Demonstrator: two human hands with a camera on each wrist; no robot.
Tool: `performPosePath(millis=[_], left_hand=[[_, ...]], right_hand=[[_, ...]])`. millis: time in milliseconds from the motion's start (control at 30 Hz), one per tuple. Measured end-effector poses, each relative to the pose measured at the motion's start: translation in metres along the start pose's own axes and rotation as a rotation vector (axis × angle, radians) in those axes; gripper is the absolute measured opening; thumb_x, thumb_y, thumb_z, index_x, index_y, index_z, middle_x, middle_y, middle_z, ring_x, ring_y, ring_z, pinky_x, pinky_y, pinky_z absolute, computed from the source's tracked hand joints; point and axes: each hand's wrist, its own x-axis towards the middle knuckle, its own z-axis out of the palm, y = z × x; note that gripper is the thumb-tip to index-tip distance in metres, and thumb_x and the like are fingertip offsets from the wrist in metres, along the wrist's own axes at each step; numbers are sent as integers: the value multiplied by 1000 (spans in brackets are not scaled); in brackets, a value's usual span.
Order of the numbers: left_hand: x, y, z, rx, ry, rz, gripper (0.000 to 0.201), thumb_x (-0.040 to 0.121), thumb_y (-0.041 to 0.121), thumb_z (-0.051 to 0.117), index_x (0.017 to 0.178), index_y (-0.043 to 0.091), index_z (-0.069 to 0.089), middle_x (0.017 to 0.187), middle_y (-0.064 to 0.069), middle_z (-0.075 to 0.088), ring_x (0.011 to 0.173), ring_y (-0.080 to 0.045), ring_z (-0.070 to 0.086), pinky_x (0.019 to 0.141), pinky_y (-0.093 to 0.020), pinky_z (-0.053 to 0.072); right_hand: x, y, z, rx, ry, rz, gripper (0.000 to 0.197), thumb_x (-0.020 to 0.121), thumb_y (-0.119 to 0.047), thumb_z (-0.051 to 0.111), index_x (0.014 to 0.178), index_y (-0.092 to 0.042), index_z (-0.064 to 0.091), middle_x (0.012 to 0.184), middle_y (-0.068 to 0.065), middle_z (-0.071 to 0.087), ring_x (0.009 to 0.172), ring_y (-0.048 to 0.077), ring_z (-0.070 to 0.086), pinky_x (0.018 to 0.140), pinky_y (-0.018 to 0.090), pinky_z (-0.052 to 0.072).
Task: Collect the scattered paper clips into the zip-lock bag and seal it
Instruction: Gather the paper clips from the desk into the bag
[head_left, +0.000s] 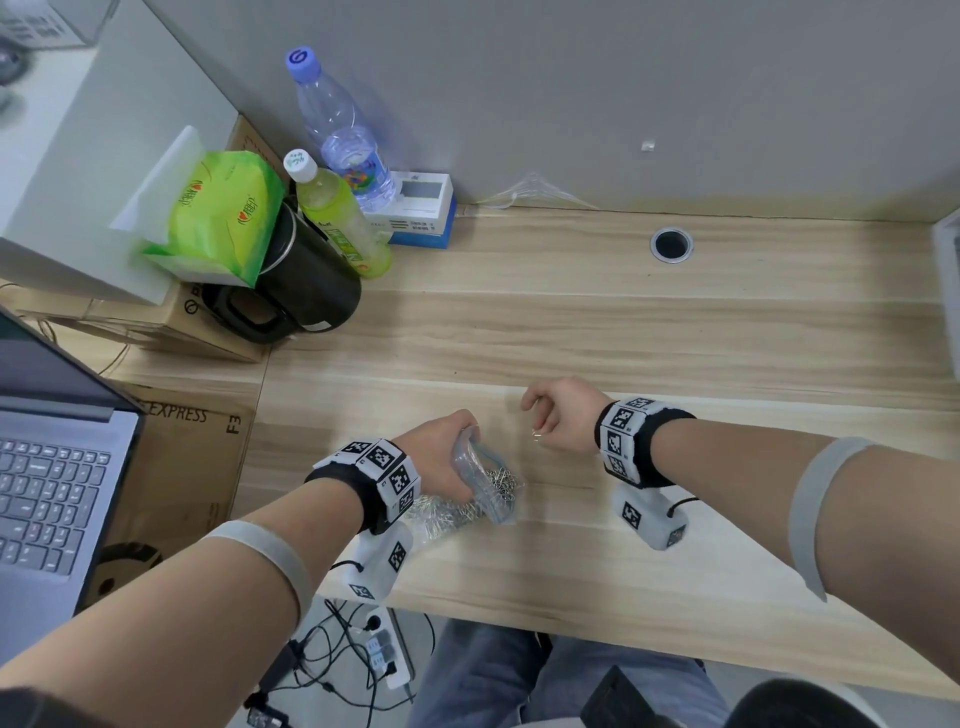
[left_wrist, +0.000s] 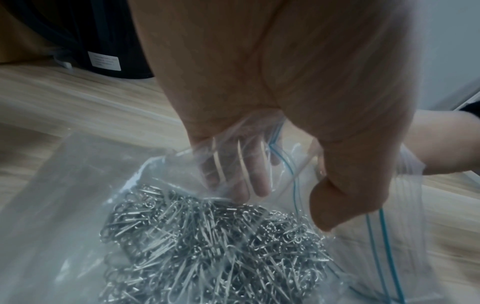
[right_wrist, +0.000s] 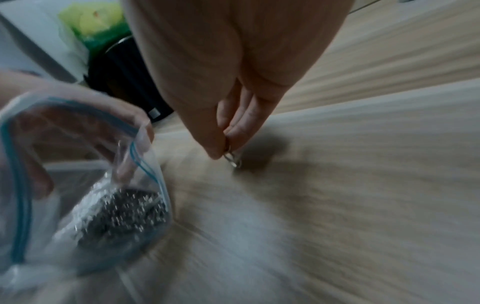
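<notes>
A clear zip-lock bag (head_left: 480, 480) with a blue seal line lies on the wooden desk (head_left: 675, 322), holding a heap of silver paper clips (left_wrist: 207, 246). My left hand (head_left: 447, 457) grips the bag's mouth and holds it apart, thumb on one lip and fingers inside the plastic (left_wrist: 241, 170). Just right of the bag, my right hand (head_left: 558, 415) pinches one paper clip (right_wrist: 232, 159) between thumb and fingertips, a little above the desk. The bag (right_wrist: 85, 195) with its open mouth shows at the lower left of the right wrist view, which is blurred.
A black kettle (head_left: 306, 291), a green bottle (head_left: 337, 218), a water bottle (head_left: 343, 135), a tissue pack (head_left: 218, 213) and a small box (head_left: 415, 213) stand at the back left. A laptop (head_left: 52, 457) sits at the left. A cable hole (head_left: 671, 244) is at the back right.
</notes>
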Motion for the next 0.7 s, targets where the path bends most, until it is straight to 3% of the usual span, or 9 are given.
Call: performPosePath(millis=[100, 200, 300, 467, 533, 600, 700], left_hand=[[1, 2, -1, 10, 12, 15, 66, 61, 20, 84, 113, 26, 44, 87, -4, 63, 66, -15, 56, 54, -30, 49], [1, 5, -2, 4, 7, 12, 65, 60, 18, 83, 113, 22, 45, 85, 1, 62, 65, -10, 57, 49, -21, 45], [0, 11, -4, 4, 13, 21, 65, 62, 15, 83, 115, 16, 45, 83, 4, 60, 65, -7, 56, 48, -17, 44], [1, 13, -3, 1, 46, 35, 68, 62, 14, 85, 115, 16, 43, 81, 3, 60, 62, -8, 55, 49, -18, 45], [1, 13, -2, -5, 61, 44, 68, 62, 14, 84, 115, 17, 42, 79, 3, 59, 60, -8, 53, 46, -16, 43], [1, 15, -2, -4, 74, 47, 67, 63, 14, 84, 116, 17, 43, 78, 3, 57, 58, -8, 51, 43, -14, 40], [4, 18, -4, -6, 77, 51, 68, 62, 16, 85, 115, 19, 43, 79, 4, 57, 60, -9, 51, 45, -14, 40]], right_hand=[[-1, -16, 4, 192, -77, 42, 38, 69, 0, 76, 99, -19, 63, 78, -5, 70, 69, 15, 65, 75, 40, 58], [-2, -30, 16, 296, -129, 36, 43, 65, -4, 85, 99, -20, 63, 79, -1, 75, 70, 11, 69, 81, 36, 59], [-3, -35, 31, 371, -138, 25, 43, 62, -8, 89, 94, -20, 64, 77, -1, 75, 72, 13, 71, 84, 40, 59], [-7, -24, 39, 377, -144, 38, 23, 71, -1, 78, 83, -19, 71, 85, 13, 76, 76, 21, 72, 84, 42, 60], [-9, -17, 33, 385, -112, 64, 22, 72, 5, 72, 83, -15, 70, 78, 15, 74, 71, 20, 69, 83, 43, 60], [-11, -10, 24, 366, -80, 84, 24, 71, 5, 73, 82, -15, 69, 70, 7, 71, 67, 15, 66, 80, 39, 59], [-15, -7, 15, 362, -136, 82, 25, 70, 1, 80, 83, -16, 70, 75, 1, 75, 71, 11, 71, 76, 27, 59]])
